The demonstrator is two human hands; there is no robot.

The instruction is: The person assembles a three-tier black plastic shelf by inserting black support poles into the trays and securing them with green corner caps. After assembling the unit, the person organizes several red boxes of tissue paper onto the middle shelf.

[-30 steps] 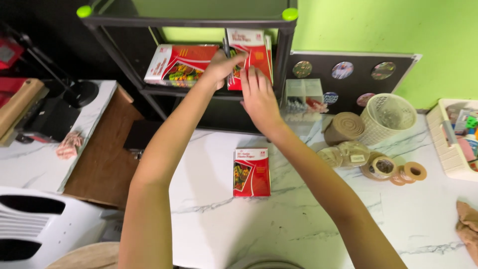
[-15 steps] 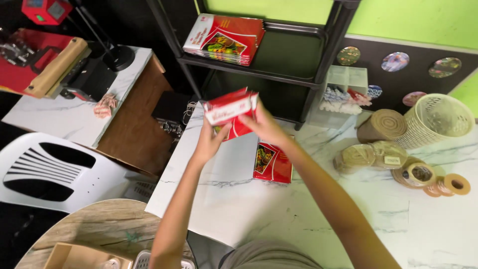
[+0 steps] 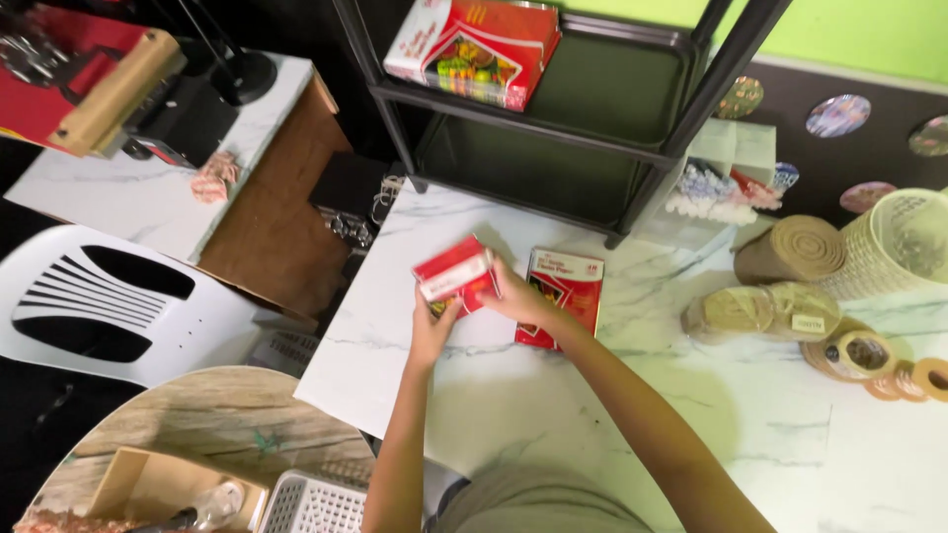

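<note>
- Left hand [image 3: 433,331] and right hand [image 3: 518,296] hold a red rectangular packet [image 3: 454,275] above the white marble table [image 3: 612,415].
- A second red packet [image 3: 563,296] lies flat just beside them.

Bare marble table [image 3: 553,405] lies before the hands; black shelf rack [image 3: 553,148] blocks behind.

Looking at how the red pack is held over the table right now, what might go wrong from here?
The red pack is held tilted above the marble table, gripped only at its ends by the left hand and right hand; it might slip. It hovers close to the table's left edge, so a dropped pack may fall to the floor. It could also land askew on the second red pack lying beside it.
</note>
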